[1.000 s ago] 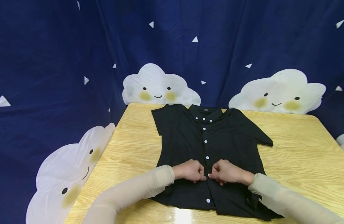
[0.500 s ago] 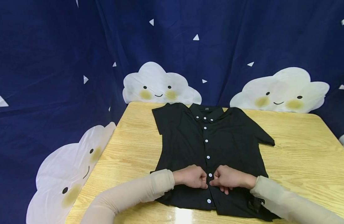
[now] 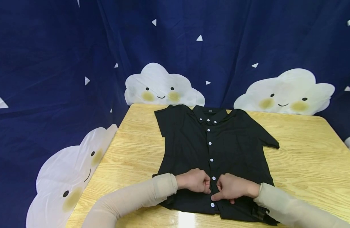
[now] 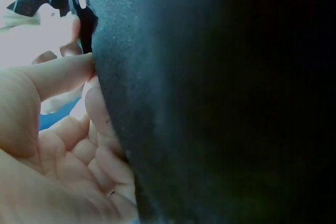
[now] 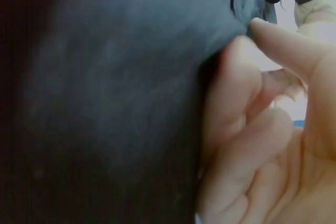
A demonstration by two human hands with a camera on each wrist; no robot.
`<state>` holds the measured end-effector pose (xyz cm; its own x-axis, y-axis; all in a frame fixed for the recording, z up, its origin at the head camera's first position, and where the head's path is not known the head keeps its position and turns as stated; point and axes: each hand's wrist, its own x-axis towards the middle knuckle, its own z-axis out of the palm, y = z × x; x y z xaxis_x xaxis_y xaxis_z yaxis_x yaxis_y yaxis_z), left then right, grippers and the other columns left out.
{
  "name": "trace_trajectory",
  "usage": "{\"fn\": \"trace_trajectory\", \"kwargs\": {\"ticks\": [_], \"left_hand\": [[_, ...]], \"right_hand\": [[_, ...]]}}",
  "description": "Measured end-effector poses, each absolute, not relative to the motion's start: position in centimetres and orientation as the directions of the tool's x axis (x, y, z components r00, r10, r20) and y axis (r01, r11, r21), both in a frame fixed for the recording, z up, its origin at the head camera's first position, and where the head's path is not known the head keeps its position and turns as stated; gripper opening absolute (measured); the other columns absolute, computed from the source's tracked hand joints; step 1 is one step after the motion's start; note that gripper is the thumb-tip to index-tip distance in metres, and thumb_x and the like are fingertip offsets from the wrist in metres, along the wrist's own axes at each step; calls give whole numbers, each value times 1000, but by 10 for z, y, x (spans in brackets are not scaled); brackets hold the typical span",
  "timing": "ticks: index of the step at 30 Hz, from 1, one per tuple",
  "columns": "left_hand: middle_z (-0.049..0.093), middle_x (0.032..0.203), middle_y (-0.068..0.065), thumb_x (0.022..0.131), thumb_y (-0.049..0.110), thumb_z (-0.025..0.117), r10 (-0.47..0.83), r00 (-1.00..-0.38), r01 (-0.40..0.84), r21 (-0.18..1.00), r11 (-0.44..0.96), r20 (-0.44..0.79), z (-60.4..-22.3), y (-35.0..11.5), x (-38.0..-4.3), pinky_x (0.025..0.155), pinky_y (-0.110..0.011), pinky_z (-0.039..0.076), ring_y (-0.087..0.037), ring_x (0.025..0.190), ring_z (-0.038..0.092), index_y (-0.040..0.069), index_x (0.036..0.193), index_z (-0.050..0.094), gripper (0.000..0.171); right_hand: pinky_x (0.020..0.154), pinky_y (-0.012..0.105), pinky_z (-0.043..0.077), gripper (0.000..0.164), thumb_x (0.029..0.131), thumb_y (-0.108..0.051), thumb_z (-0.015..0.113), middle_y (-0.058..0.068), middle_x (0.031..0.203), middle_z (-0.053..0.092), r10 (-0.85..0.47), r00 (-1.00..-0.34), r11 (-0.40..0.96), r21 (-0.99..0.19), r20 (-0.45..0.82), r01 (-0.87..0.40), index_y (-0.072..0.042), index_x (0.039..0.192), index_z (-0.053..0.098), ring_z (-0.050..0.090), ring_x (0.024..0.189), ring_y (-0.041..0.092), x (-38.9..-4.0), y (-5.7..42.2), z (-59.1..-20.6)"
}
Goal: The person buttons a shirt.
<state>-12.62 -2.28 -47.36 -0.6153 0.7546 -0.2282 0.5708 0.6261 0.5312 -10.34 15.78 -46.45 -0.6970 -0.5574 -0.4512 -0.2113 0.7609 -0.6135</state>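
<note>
A black short-sleeved shirt [image 3: 183, 142] lies front up, collar away from me, a row of white buttons down its middle. My left hand [image 3: 195, 180] pinches the front edge between thumb and curled fingers, just left of a white button [image 3: 214, 178]. On the other side of the button row, my right hand [image 3: 233, 187] pinches the cloth, its thumb pointing left above the lowest button [image 3: 212, 205]. Dark fabric [image 4: 126, 66] fills much of the left wrist view, the thumb tip at its edge. In the right wrist view, thumb and forefinger [image 5: 239, 66] meet at the cloth.
The shirt lies on a light wood-grain table [image 3: 135, 142]. Behind and to the left hangs a dark blue curtain [image 3: 178, 38] with white triangles and smiling clouds [image 3: 160, 84]. A dark strap [image 3: 260, 211] shows beneath the right sleeve cuff.
Both hands have come down along the button row toward the hem, the right one farther. The button formerly at the right fingertips now shows between the hands. The right thumb has straightened.
</note>
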Motion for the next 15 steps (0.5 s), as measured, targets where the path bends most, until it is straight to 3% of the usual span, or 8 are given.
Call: {"fn": "trace_trajectory", "kwargs": {"ticks": [5, 15], "left_hand": [[47, 47, 13, 76, 27, 67, 757, -614, 568, 542, 620, -224, -472, -23, -125, 42, -17, 33, -2, 45, 44, 21, 57, 57, 23], [47, 48, 12, 80, 30, 63, 757, -600, 551, 554, 624, -257, -472, -23, -122, 42, -18, 34, -2, 45, 45, 21, 57, 56, 26]], "right_hand": [[34, 24, 35, 42, 64, -53, 68, -9, 37, 45, -529, -724, 798, -549, -444, -247, -18, 48, 50, 46, 29, 7, -99, 154, -464], [34, 22, 27, 26, 74, -30, 63, -9, 39, 45, -538, -684, 816, -506, -492, -279, -18, 54, 53, 43, 31, 7, -98, 155, -457]]}}
